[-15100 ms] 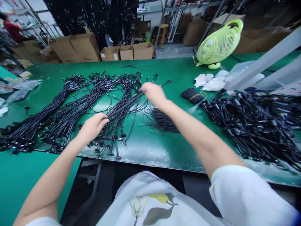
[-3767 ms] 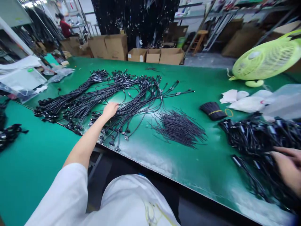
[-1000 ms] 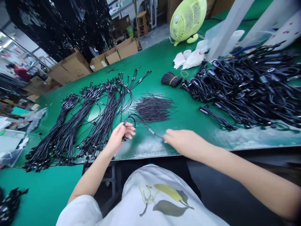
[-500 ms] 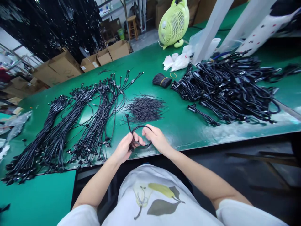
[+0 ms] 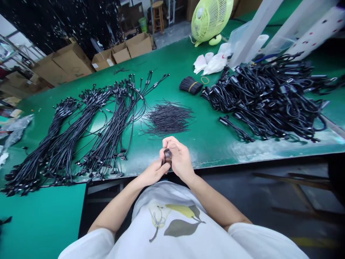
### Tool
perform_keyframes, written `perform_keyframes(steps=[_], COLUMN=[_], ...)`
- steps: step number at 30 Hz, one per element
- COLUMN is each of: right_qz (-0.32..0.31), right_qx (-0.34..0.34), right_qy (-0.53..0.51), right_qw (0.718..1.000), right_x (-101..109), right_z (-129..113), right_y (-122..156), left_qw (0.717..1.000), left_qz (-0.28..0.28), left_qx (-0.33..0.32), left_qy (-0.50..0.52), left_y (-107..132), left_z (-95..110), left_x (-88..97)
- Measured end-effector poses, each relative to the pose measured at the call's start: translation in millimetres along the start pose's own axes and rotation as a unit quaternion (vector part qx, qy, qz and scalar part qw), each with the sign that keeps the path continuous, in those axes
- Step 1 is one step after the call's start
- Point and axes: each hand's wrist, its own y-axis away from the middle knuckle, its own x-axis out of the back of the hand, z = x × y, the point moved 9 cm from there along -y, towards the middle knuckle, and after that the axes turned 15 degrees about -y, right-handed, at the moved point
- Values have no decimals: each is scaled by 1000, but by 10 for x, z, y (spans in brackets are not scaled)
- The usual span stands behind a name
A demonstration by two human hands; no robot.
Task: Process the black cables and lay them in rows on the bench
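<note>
View: head camera, looking down across a long green work table (image 5: 185, 61), with the front of a white shirt (image 5: 175, 225) printed with a yellow pear at the bottom of the frame.

Left hand (image 5: 153, 173): right up against the other hand, fingers curled in, pinching from the lower left.

Right hand (image 5: 178, 157): cupped over the top, fingers folded around the same piece.

Hands together: both clamped on a black cable piece (image 5: 167, 155), held just above the near table edge, and only a glossy dark bit shows between the fingers; its exact shape is hidden.

Just ahead: a loose pile of thin black wires (image 5: 168, 118), close beyond the fingertips but not touching them.

Left of the hands: 3 long bundles of black cables (image 5: 94, 131) laid side by side, their connector ends lined up near the table edge.

Right of the hands: a big tangled heap of black cables (image 5: 269, 99), with 1 cable (image 5: 235, 128) lying out at its near side.

Farther up the table: a tied black wire bundle (image 5: 191, 85) with a yellow band, 1 loose rubber band (image 5: 205, 80), white bags (image 5: 212, 63) and a lime green fan (image 5: 211, 18).

Background: cardboard boxes (image 5: 121, 50) and a wooden stool (image 5: 157, 14).
</note>
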Motion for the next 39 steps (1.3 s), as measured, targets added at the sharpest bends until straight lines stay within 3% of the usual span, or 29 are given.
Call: perform_keyframes(steps=[2,5,8,11,12,14,15,16,18,20,21,23,24,26,31,33,35,39], right_qz=[-19,-5,-1,-39,-59,-107,-141,-185,-293,-391,-419,-443,-448,-448,-438,-424,-388,-366], right_qx=[-7,-55,-81,-71,-50,37,96,152,229,232,212,153,115,33,-180,-221,-171,-1], right_qy=[-23,-125,-155,-95,-49,98,197,302,489,609,649,699,709,707,559,525,591,728], right_qw=[1000,991,985,992,996,989,965,923,789,650,598,541,533,547,680,704,686,580], right_x=[-54,-77,-87,-54,-27,24,18,-18,-115,-119,-80,21,68,139,226,292,379,393], right_z=[-42,-59,-65,-126,-189,-417,-544,-635,-616,-380,-248,-45,19,71,79,158,221,305], right_y=[6,-54,-142,-216,-232,-231,-198,-136,52,248,321,420,459,520,587,547,410,230], left_qw=[999,995,957,878,866,866,876,891,931,977,991,984,966,927,842,813,803,828], left_qz=[-24,16,-38,-125,-126,-88,-62,-39,-30,-67,-83,-97,-99,-112,-125,-107,-75,-44], left_qx=[-22,-38,11,82,99,116,121,125,119,92,68,15,-12,-68,-195,-206,-180,-75], left_qy=[19,86,288,454,475,479,463,436,344,181,75,-147,-238,-351,-487,-533,-564,-554], left_y=[-9,-9,23,105,120,116,107,97,78,69,71,93,114,179,305,258,145,-96], left_z=[19,75,134,219,215,137,75,11,-61,-34,10,136,207,336,435,376,293,96], left_x=[-91,-112,-277,-449,-444,-353,-290,-224,-131,-89,-67,-18,-2,-17,-150,-188,-181,-96])
